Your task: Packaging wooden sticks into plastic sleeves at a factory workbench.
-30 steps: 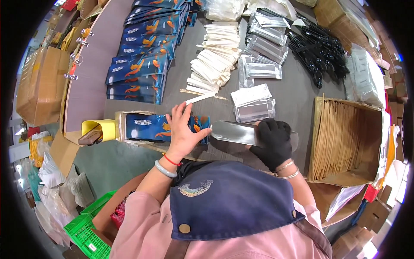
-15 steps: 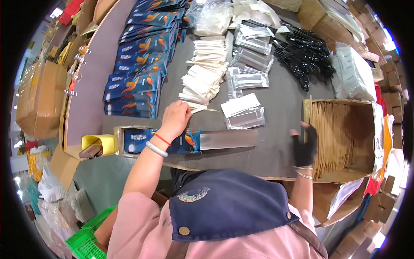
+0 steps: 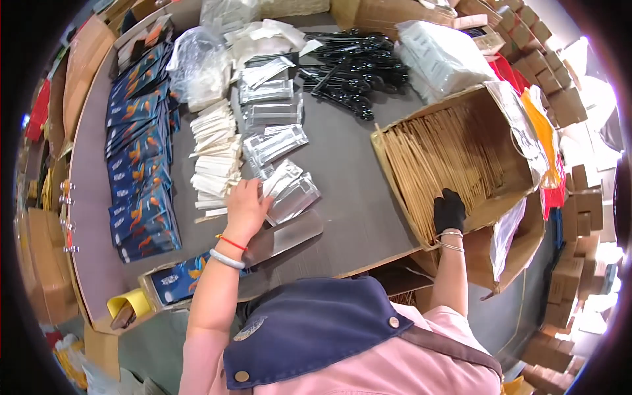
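The left hand (image 3: 247,205) lies palm down, fingers spread, on the grey desk (image 3: 355,191) near its front edge, bare apart from a red cord and a pale bangle at the wrist. Its fingertips rest on the stack of silvery foil pouches (image 3: 289,191) and on the near end of the row of white paper sleeves (image 3: 214,158); it is not clamped on anything. Just in front of the wrist a long silver pouch (image 3: 283,236) lies flat, touching an open blue packet (image 3: 181,276) at the front-left corner. The right hand (image 3: 449,209), in a black glove, reaches over the near wall of the cardboard box (image 3: 395,191) at the desk's right edge and sits among the thin wooden sticks (image 3: 447,151) packed inside — whether its fingers have closed on any I cannot tell. Along the left edge run two rows of blue printed packets (image 3: 141,164). Clear plastic sleeves (image 3: 270,112) lie mid-desk, and black plastic cutlery (image 3: 352,69) is heaped toward the far edge — beside it a white bag (image 3: 438,56).
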{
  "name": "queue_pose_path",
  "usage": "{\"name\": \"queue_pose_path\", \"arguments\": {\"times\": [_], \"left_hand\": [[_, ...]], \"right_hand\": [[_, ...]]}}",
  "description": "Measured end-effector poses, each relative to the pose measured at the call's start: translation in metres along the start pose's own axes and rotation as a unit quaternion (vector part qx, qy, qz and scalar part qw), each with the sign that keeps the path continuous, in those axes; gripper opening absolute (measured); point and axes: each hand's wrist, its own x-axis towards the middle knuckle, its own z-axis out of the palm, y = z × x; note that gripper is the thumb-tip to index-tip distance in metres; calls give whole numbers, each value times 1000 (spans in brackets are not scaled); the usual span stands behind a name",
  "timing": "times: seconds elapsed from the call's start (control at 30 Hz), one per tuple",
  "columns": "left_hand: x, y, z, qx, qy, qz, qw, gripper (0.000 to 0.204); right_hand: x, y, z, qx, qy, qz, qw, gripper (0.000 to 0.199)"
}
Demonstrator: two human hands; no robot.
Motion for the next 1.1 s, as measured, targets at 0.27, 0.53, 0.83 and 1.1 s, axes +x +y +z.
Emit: {"name": "queue_pose_path", "arguments": {"times": [0.27,0.53,0.83,1.1], "left_hand": [[14,2,-5,-89,-38,-80,992,30],[-46,21,-74,-83,-226,-57,969,29],[-108,12,-87,12,-40,-38,998,63],[-107,28,-67,21,-41,-13,999,74]], "right_hand": [[-3,-10,-25,40,78,17,996,33],[-44,-111,-6,247,-145,-304,908,28],[-62,-171,26,33,-231,-500,834,33],[-79,-210,62,248,-196,-528,789,18]]}}
